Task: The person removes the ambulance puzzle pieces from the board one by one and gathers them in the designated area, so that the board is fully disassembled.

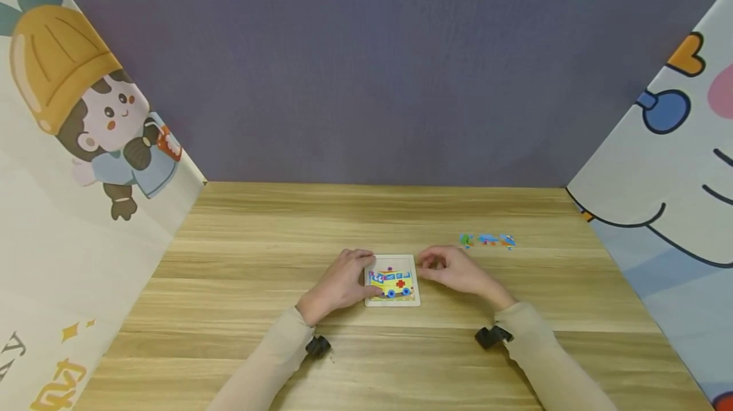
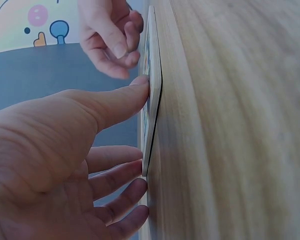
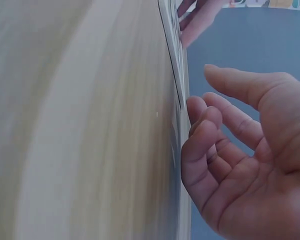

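As the left hand (image 1: 343, 278) grips, the puzzle (image 1: 399, 282) lies partly beneath.

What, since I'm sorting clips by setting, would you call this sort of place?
Probably an indoor booth: a wood-grained table backed by a dark panel, with cartoon-printed walls either side.

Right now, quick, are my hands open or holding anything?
Left hand: open, resting against the puzzle board.
Right hand: open, loosely curled, holding nothing.

Pieces (image 1: 488, 240) apparently behind-right of tray (image 1: 403, 262)
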`<action>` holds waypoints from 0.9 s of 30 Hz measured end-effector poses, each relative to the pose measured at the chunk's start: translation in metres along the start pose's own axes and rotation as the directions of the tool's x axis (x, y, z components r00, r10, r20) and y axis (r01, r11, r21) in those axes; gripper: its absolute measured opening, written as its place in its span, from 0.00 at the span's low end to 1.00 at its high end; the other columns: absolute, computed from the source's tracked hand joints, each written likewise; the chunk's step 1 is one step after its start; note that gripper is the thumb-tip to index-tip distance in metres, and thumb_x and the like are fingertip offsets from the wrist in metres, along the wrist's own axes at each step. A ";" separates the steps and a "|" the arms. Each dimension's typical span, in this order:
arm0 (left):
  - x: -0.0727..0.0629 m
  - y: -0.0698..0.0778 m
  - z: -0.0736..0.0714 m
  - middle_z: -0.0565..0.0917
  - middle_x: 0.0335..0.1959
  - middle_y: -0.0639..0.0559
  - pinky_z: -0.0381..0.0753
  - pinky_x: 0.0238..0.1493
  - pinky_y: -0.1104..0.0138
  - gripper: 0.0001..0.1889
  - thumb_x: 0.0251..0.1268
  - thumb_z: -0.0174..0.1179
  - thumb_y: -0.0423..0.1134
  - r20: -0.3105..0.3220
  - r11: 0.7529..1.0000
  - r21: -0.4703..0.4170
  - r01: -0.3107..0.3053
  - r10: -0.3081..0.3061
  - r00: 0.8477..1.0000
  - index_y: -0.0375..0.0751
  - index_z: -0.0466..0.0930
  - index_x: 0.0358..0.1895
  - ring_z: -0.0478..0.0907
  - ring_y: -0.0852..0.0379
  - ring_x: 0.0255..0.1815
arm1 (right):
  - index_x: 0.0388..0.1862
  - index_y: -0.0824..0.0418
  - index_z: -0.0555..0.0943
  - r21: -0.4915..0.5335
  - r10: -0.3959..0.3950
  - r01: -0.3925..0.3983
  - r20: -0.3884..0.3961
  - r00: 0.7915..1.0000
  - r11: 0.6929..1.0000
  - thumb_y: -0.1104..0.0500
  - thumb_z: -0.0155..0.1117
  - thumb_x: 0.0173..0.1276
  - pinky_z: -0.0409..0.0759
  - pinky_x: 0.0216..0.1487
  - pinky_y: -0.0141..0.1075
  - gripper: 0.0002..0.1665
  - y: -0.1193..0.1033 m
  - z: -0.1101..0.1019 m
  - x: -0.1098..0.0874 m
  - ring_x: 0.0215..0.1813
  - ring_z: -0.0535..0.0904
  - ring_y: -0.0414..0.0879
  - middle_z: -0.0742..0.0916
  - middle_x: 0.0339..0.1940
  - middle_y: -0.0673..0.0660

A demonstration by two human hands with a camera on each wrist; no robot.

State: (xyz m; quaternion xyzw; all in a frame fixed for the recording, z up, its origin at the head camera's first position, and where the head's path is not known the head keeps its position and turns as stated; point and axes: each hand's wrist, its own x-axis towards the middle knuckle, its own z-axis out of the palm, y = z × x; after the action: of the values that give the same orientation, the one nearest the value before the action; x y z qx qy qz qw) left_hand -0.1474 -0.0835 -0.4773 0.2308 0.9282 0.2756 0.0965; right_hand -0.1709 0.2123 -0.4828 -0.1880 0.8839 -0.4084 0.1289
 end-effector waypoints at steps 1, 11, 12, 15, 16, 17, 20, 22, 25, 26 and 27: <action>0.000 0.000 0.000 0.76 0.77 0.40 0.70 0.80 0.47 0.39 0.64 0.77 0.52 0.000 1.000 -0.001 0.001 -0.001 1.000 0.32 0.76 0.73 0.70 0.38 0.77 | 0.56 0.58 0.88 0.001 0.005 -0.005 0.005 1.000 1.000 0.54 0.75 0.72 0.76 0.34 0.30 0.17 -0.002 0.002 0.000 0.34 0.78 0.41 0.89 0.42 0.50; 0.001 -0.001 0.001 0.76 0.76 0.39 0.71 0.80 0.46 0.40 0.64 0.77 0.53 -0.002 1.000 0.007 -0.001 0.001 1.000 0.32 0.76 0.73 0.71 0.37 0.76 | 0.59 0.60 0.87 0.049 -0.048 0.043 0.096 0.994 0.998 0.54 0.71 0.76 0.74 0.29 0.30 0.18 -0.022 0.019 0.009 0.32 0.77 0.40 0.89 0.45 0.53; 0.001 -0.001 0.001 0.76 0.76 0.39 0.71 0.79 0.46 0.40 0.64 0.77 0.53 -0.003 1.000 0.008 -0.004 0.004 1.000 0.32 0.76 0.73 0.71 0.37 0.75 | 0.59 0.60 0.87 0.055 -0.050 0.044 0.106 0.993 0.997 0.54 0.71 0.76 0.74 0.29 0.30 0.18 -0.024 0.021 0.011 0.32 0.77 0.41 0.89 0.45 0.53; 0.002 -0.001 0.001 0.77 0.75 0.39 0.71 0.79 0.46 0.39 0.64 0.77 0.52 -0.006 1.000 0.016 -0.012 0.012 1.000 0.32 0.77 0.72 0.71 0.37 0.75 | 0.60 0.59 0.87 0.069 -0.052 0.044 0.129 0.990 0.997 0.53 0.71 0.75 0.75 0.29 0.30 0.18 -0.029 0.026 0.014 0.33 0.78 0.40 0.89 0.45 0.52; 0.002 -0.001 0.001 0.77 0.75 0.39 0.72 0.79 0.46 0.39 0.64 0.77 0.52 -0.007 1.000 0.019 -0.015 0.015 1.000 0.32 0.77 0.72 0.72 0.37 0.75 | 0.60 0.59 0.87 0.072 -0.056 0.046 0.136 0.989 0.996 0.53 0.71 0.75 0.76 0.30 0.30 0.19 -0.031 0.027 0.016 0.34 0.79 0.40 0.89 0.45 0.52; 0.002 -0.001 0.001 0.77 0.75 0.39 0.72 0.79 0.46 0.39 0.64 0.77 0.52 -0.007 1.000 0.021 -0.017 0.017 1.000 0.32 0.77 0.72 0.72 0.37 0.75 | 0.60 0.60 0.87 0.072 -0.060 0.050 0.142 0.988 0.996 0.53 0.71 0.75 0.77 0.31 0.30 0.19 -0.032 0.029 0.017 0.34 0.79 0.40 0.89 0.45 0.53; 0.003 -0.001 0.002 0.77 0.75 0.40 0.72 0.79 0.46 0.38 0.65 0.76 0.52 -0.009 0.999 0.025 -0.021 0.021 1.000 0.32 0.77 0.72 0.72 0.37 0.75 | 0.60 0.62 0.87 0.068 -0.070 0.059 0.161 0.984 0.996 0.53 0.72 0.74 0.81 0.33 0.31 0.20 -0.036 0.033 0.020 0.35 0.81 0.40 0.90 0.44 0.52; 0.003 -0.002 0.002 0.77 0.75 0.40 0.72 0.79 0.46 0.38 0.65 0.76 0.52 -0.010 0.999 0.024 -0.023 0.023 1.000 0.32 0.77 0.72 0.72 0.37 0.75 | 0.60 0.62 0.87 0.059 -0.065 0.055 0.174 0.983 0.997 0.54 0.72 0.74 0.81 0.33 0.31 0.20 -0.038 0.036 0.023 0.33 0.80 0.40 0.89 0.42 0.51; 0.003 -0.002 0.002 0.78 0.74 0.40 0.72 0.78 0.46 0.38 0.65 0.76 0.51 -0.011 1.000 0.022 -0.023 0.023 1.000 0.31 0.77 0.72 0.72 0.38 0.75 | 0.60 0.61 0.87 0.021 -0.050 0.047 0.183 0.982 0.999 0.54 0.74 0.72 0.79 0.32 0.30 0.21 -0.041 0.041 0.026 0.31 0.78 0.39 0.88 0.38 0.48; 0.003 -0.002 0.002 0.78 0.74 0.40 0.72 0.78 0.46 0.38 0.66 0.76 0.51 -0.010 1.000 0.022 -0.022 0.022 1.000 0.31 0.77 0.72 0.72 0.38 0.74 | 0.60 0.61 0.86 0.003 -0.043 0.044 0.182 0.982 0.999 0.53 0.75 0.72 0.78 0.33 0.30 0.22 -0.042 0.043 0.027 0.31 0.78 0.39 0.88 0.37 0.47; 0.003 -0.002 0.002 0.78 0.74 0.40 0.72 0.78 0.46 0.38 0.66 0.75 0.51 -0.009 1.000 0.020 -0.021 0.021 1.000 0.31 0.77 0.72 0.72 0.38 0.74 | 0.60 0.61 0.86 -0.020 -0.039 0.043 0.180 0.983 0.999 0.53 0.76 0.71 0.78 0.33 0.30 0.23 -0.043 0.045 0.028 0.31 0.77 0.38 0.87 0.36 0.46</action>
State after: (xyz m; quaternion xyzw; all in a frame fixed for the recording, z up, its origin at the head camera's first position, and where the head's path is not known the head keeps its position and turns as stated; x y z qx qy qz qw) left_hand -0.1499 -0.0827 -0.4795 0.2402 0.9289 0.2683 0.0868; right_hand -0.1693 0.1444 -0.4800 -0.2436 0.8695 -0.3817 0.1974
